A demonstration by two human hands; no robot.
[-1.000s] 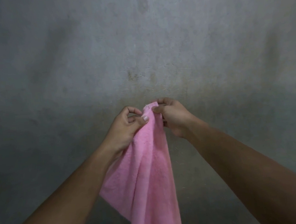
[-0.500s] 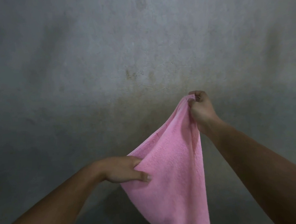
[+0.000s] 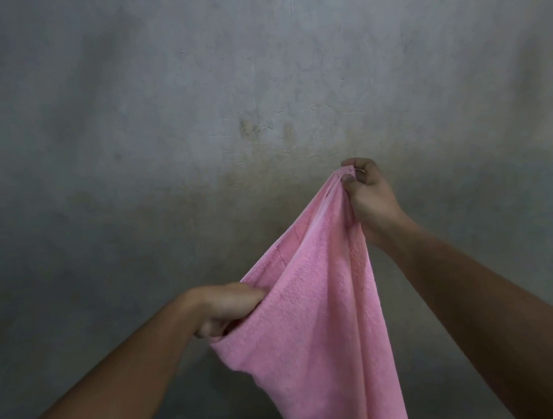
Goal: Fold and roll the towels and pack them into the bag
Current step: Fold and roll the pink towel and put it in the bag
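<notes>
Pink towel (image 3: 313, 324): a narrow hanging bunch a second ago, now spread into a slanted sheet.
Right hand (image 3: 368, 197): carried its pinched corner from straight below the wall stain (image 3: 247, 127) to below and right of it.
Left hand (image 3: 227, 310): slid down the edge to well below the stain, fingers now curled into the fabric.

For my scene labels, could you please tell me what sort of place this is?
Probably a plain indoor room, hard to say more: a bare, stained grey concrete wall fills the view, with a pink towel held before it.
</notes>
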